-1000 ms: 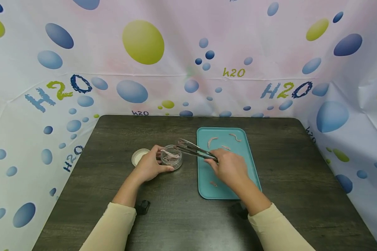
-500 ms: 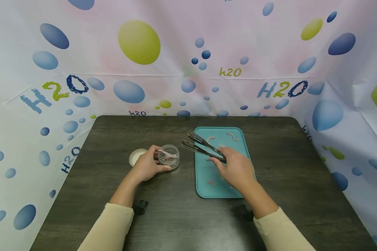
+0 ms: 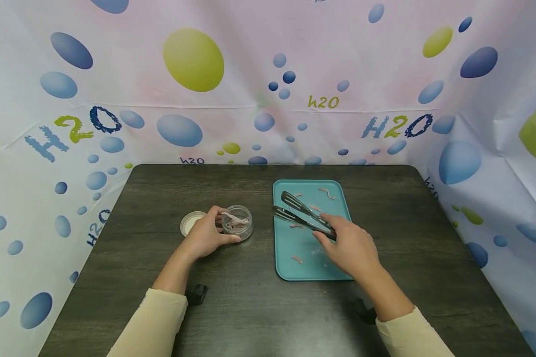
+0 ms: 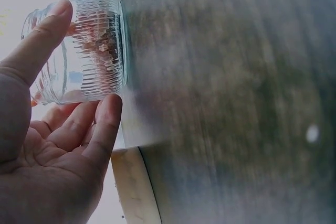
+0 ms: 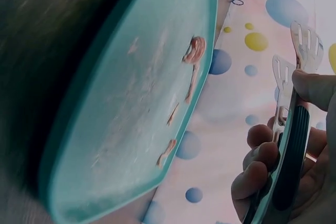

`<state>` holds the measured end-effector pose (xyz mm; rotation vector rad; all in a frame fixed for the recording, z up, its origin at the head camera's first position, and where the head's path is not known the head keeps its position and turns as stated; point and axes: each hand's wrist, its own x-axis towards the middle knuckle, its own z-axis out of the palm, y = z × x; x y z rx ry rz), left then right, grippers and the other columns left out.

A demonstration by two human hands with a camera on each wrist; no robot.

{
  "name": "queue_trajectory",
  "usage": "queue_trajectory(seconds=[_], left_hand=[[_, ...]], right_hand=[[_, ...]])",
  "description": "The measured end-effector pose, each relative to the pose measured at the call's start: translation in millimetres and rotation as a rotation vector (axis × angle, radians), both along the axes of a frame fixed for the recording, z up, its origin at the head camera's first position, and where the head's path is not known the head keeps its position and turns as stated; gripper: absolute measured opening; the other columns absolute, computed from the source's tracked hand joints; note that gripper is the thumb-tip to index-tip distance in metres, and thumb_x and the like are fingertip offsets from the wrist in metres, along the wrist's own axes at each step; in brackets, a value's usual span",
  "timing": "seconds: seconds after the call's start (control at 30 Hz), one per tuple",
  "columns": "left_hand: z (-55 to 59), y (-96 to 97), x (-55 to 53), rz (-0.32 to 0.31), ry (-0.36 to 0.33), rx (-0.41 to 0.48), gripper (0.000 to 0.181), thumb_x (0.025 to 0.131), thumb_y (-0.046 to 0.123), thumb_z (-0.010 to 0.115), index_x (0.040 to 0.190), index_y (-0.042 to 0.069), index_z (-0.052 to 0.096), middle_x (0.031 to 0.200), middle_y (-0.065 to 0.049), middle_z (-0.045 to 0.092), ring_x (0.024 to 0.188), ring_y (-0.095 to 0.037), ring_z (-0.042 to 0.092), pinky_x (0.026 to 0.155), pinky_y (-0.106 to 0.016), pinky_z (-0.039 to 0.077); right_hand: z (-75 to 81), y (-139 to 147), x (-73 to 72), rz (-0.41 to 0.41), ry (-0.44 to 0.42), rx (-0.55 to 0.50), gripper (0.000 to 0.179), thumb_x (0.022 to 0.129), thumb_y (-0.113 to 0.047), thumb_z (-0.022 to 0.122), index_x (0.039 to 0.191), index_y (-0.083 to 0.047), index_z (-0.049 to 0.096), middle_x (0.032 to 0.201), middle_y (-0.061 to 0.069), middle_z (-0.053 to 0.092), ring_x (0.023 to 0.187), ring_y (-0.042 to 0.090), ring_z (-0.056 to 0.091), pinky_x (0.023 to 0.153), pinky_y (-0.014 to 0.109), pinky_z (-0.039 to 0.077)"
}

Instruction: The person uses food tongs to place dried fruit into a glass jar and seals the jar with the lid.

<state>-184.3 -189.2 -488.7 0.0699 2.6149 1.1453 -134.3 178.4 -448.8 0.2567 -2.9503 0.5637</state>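
My left hand (image 3: 207, 234) holds a small glass jar (image 4: 100, 85) upright on the table, thumb on one side and fingers on the other. Pinkish, worm-like strips (image 3: 235, 221) lie in the jar, one up at its rim. My right hand (image 3: 350, 244) grips metal tongs (image 5: 291, 163) with dark handles. The tongs' slotted ends are spread apart above the teal tray (image 3: 303, 270), with nothing between them. Several similar strips (image 3: 297, 259) are scattered on the tray; the right wrist view shows a curled one (image 5: 195, 50) near the tray's rim.
A round, cream-coloured lid (image 3: 188, 223) lies left of the jar, partly behind my left hand. The dark wood-grain table (image 3: 245, 307) meets a white patterned sheet (image 3: 241, 89) at its back and sides.
My right hand has drawn the tongs from over the jar rightward to above the tray, and their ends have spread wider. The left hand keeps its hold on the jar.
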Motion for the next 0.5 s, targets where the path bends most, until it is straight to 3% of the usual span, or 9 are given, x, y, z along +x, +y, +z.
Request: queue_trajectory(seconds=[0.1, 0.27, 0.5], left_hand=[[1.3, 0.5, 0.0, -0.005, -0.002, 0.000, 0.090, 0.090, 0.042, 0.091, 0.158, 0.009, 0.042, 0.158, -0.028, 0.053, 0.137, -0.045, 0.065, 0.112, -0.060, 0.054], [2.1, 1.2, 0.3, -0.004, -0.002, -0.003, 0.088, 0.091, 0.040, 0.091, 0.158, 0.010, 0.042, 0.158, -0.027, 0.054, 0.134, -0.044, 0.067, 0.112, -0.059, 0.055], [3.2, 1.5, -0.3, -0.006, 0.002, -0.008, 0.088, 0.091, 0.040, 0.090, 0.158, 0.009, 0.042, 0.158, -0.027, 0.054, 0.133, -0.044, 0.068, 0.111, -0.059, 0.056]], right_hand=[[0.2, 8, 4.2, -0.004, 0.003, 0.003, 0.052, 0.101, -0.041, 0.078, 0.147, -0.017, 0.069, 0.139, 0.012, 0.075, 0.100, 0.030, 0.078, 0.068, 0.048, 0.061], [1.2, 18, 11.2, -0.008, 0.006, 0.006, 0.049, 0.099, -0.037, 0.081, 0.140, -0.013, 0.072, 0.115, 0.009, 0.078, 0.080, 0.020, 0.068, 0.058, 0.037, 0.051], [-2.7, 30, 18.9, 0.019, 0.017, -0.005, 0.044, 0.099, -0.030, 0.082, 0.135, -0.006, 0.073, 0.110, 0.010, 0.076, 0.076, 0.017, 0.064, 0.061, 0.035, 0.051]])
